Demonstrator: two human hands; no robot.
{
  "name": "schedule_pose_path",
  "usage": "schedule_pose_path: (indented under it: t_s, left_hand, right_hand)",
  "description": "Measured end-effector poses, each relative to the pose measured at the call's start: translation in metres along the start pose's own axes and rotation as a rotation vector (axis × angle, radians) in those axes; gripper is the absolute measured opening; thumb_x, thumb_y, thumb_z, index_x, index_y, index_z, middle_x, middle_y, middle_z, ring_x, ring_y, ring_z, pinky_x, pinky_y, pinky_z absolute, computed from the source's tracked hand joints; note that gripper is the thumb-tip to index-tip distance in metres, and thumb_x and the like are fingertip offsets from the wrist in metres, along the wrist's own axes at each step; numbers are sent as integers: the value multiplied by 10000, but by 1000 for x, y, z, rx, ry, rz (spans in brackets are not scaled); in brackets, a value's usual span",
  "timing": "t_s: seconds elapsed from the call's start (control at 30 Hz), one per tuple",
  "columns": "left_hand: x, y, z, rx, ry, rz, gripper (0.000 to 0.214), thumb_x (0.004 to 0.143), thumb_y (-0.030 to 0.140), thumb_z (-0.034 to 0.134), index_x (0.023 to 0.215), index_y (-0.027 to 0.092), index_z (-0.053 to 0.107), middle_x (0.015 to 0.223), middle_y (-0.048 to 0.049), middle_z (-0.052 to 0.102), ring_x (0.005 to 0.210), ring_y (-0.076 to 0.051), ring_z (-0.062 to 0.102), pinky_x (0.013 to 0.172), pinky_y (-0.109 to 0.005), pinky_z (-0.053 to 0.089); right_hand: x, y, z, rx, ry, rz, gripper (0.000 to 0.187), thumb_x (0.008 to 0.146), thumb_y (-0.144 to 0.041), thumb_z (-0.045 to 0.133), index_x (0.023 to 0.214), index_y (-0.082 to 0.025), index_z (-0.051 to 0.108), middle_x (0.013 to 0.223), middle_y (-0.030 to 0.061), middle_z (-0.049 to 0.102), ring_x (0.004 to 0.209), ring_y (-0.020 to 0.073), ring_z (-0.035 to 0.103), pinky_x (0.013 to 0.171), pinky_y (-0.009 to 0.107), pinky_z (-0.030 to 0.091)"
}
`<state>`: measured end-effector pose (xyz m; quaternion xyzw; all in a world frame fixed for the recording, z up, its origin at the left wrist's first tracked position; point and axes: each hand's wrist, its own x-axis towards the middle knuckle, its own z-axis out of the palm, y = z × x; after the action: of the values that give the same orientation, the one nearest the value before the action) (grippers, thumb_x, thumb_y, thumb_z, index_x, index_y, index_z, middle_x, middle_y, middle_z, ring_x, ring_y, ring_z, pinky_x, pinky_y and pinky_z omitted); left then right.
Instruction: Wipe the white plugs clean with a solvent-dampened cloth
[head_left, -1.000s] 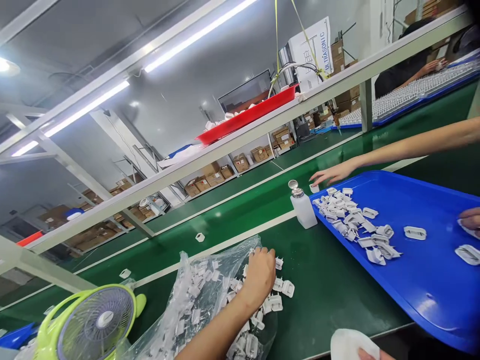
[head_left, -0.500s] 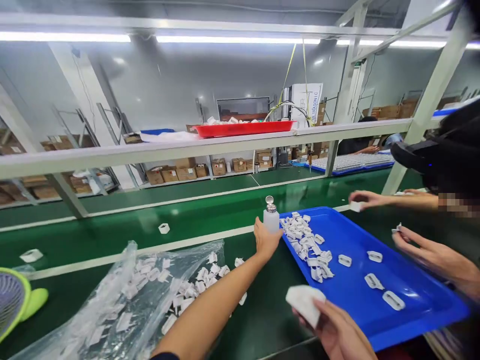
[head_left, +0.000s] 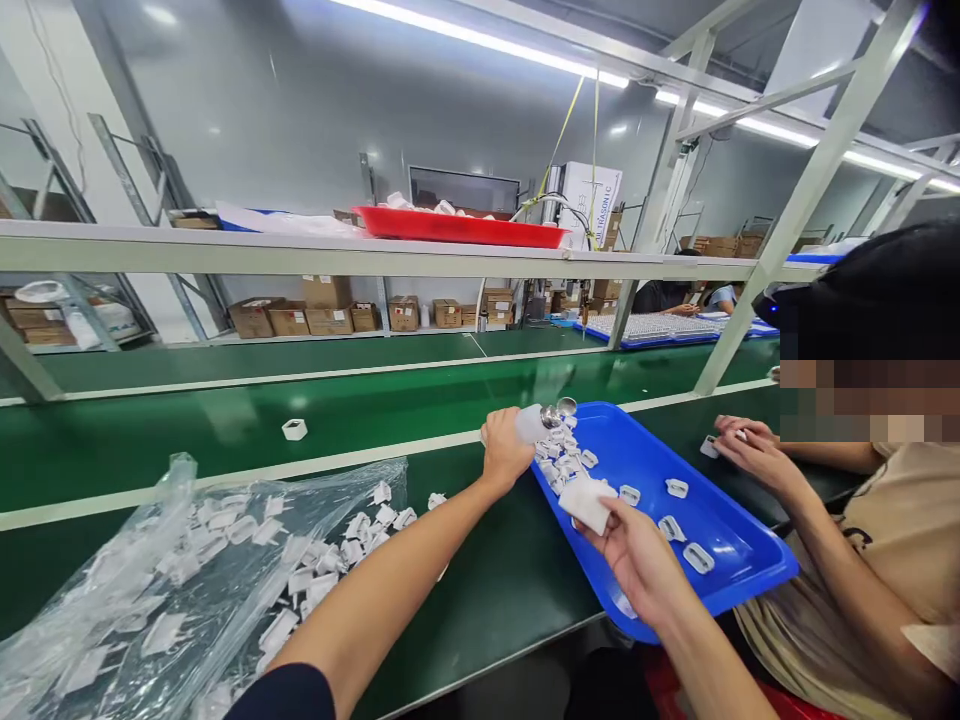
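Observation:
My left hand is closed round a small white dispenser bottle with a metal cap, tipped sideways over the near-left corner of a blue tray. My right hand holds a white wiping pad just below the bottle's cap. Several small white plastic plug parts lie heaped in the tray's far corner, with a few more spread along it.
A clear plastic bag of white plug parts lies open on the green bench at left. A person at right holds a part in both hands. One loose part sits on the belt. A red tray rests on the shelf above.
My left hand left the bag's parts, reached the bottle, lifted and tipped it. My right hand brought the pad up under it. The view swung right.

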<state>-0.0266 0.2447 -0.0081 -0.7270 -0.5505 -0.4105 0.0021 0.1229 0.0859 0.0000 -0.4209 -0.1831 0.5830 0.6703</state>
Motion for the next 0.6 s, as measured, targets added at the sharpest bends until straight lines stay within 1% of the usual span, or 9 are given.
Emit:
schedule_pose_path:
  t_s: [0.07,0.13,0.2,0.27,0.33,0.43,0.6]
  left_hand:
    - [-3,2,-13,35,-4,146,363,879,269,688,1223,179,616,1226,-98,659,1188,-275,583,1006,-457,484]
    - [-5,4,-27,84,-13,287,476,818,172,680,1285,174,587,1279,-121,642,1226,-283,557,1067,-452,443]
    - [-7,5,-41,150,-28,418,562,769,101,651,1321,169,570,1297,-134,639,1240,-300,550,1128,-481,388]
    - [-7,6,-52,224,-34,522,625,735,57,624,1349,148,550,1297,-150,643,1257,-328,544,1163,-529,341]
    - [-6,6,-62,296,-26,592,631,732,36,599,1355,120,540,1295,-170,645,1279,-353,535,1164,-564,330]
    - [-3,5,-71,386,0,665,544,775,29,564,1313,114,566,1307,-191,646,1297,-370,538,1145,-595,351]
    - [0,2,-77,476,55,764,474,820,47,565,1282,143,606,1329,-199,660,1277,-397,576,1106,-660,391]
  right_hand:
    - [16,-1,7,24,22,-7,154,942,-99,614,1058,-107,714,1006,83,779,857,181,741,731,330,640]
    - [28,-1,15,47,38,-11,111,973,-159,634,1058,-122,695,1021,57,754,862,164,733,743,326,631]
    - [36,0,24,71,42,-19,131,982,-229,656,1065,-131,683,1050,48,734,882,162,726,757,329,626]
    - [38,1,31,91,28,-21,161,984,-257,659,1087,-135,677,1074,52,725,899,167,721,766,336,624]
    - [37,2,35,104,7,-13,176,986,-260,655,1110,-137,673,1093,58,721,913,173,719,773,342,624]
    - [34,4,38,117,-1,4,181,987,-256,652,1122,-137,668,1111,63,716,931,179,718,780,348,624]
    - [30,7,41,133,11,26,185,985,-257,655,1127,-138,666,1130,66,710,947,184,715,788,353,624]
